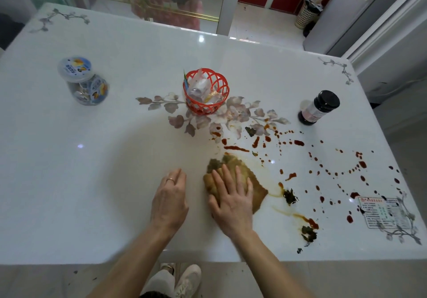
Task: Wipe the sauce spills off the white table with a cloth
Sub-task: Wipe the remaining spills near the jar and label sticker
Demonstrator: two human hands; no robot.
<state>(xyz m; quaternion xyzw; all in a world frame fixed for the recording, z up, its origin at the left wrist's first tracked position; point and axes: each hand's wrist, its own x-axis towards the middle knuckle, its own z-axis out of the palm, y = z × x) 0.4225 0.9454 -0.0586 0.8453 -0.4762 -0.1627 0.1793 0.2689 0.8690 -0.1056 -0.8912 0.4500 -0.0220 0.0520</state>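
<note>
A stained yellow-brown cloth point(255, 188) lies on the white table point(92, 182) near the front middle. My right hand point(231, 203) presses flat on the cloth with fingers spread. Just left of it, my left hand point(169, 201) rests palm-down on bare table, wearing a ring and holding nothing. Red sauce drops and streaks point(298, 143) are scattered to the right of the cloth, out to the right edge. A brownish smear point(277, 192) trails from the cloth toward dark green scraps point(290, 196).
A red lattice basket point(205, 93) with small packets stands at the table's centre. A clear jar with a blue-labelled lid point(83, 81) is at the left. A dark-capped bottle point(318, 108) stands at the right. More green scraps point(308, 233) lie near the front edge, beside a printed sticker point(381, 212).
</note>
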